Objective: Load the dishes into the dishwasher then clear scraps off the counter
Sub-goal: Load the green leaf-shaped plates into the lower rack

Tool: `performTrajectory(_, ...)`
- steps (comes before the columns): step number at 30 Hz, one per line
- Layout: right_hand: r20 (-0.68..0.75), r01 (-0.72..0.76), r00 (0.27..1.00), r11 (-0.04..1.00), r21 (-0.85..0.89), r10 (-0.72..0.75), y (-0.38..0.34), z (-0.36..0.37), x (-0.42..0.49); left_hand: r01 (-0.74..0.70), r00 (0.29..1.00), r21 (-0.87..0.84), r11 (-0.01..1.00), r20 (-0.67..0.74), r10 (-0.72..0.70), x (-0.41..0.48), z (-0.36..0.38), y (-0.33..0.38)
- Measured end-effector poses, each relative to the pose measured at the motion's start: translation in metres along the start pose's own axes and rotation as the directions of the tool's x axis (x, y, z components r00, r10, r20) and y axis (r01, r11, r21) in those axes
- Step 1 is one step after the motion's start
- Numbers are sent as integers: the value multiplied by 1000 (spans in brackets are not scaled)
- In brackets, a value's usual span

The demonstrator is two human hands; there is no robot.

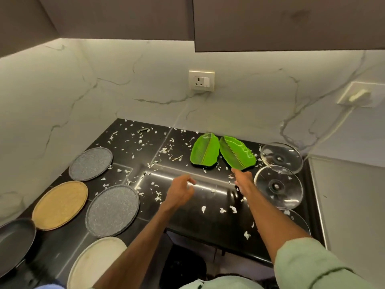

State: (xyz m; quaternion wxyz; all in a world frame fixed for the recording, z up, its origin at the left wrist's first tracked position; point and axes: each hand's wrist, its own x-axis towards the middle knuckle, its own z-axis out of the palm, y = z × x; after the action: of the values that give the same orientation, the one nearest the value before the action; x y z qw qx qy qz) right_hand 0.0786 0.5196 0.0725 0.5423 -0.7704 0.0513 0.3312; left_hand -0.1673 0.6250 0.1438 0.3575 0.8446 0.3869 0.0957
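Head view: right hand (242, 180) flat, fingers straight, just beside leaf plate (237, 153). Left hand (180, 192) loosely curled, empty, above table (198, 224) littered with scraps (203, 209).

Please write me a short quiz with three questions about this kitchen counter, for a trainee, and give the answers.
1. True or false: the white scraps are already cleared off the black counter.
2. The right hand stretches toward: A) a mug B) the green leaf-shaped plates C) a sponge.
3. How many grey speckled plates lie on the counter?
Key: 1 false; 2 B; 3 two.
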Motion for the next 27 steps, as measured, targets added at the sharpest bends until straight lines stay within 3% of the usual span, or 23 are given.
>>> performTrajectory(7, -134, -132, 978, 975, 181, 157, -24, 11, 25, 125, 992, 46, 991, 17, -125, 27, -2, -17)
performTrajectory(14, -11, -247, 961, 875, 416, 276, -37, 26, 48, 176, 983, 109, 978, 31, -180, 71, -3, -7)
performTrajectory(18, 129, -260, 966, 841, 474, 226, -67, 20, 49, 149, 987, 213, 966, 30, -159, 102, 15, 13)
performTrajectory(23, 77, -69, 996, 928, 366, 44, -87, 10, 16, -1, 995, 416, 909, 88, -39, 141, 51, 40)
performTrajectory(27, 107, 21, 992, 925, 379, -67, -84, 2, -23, -120, 984, 571, 812, 176, 21, 161, 86, 40)
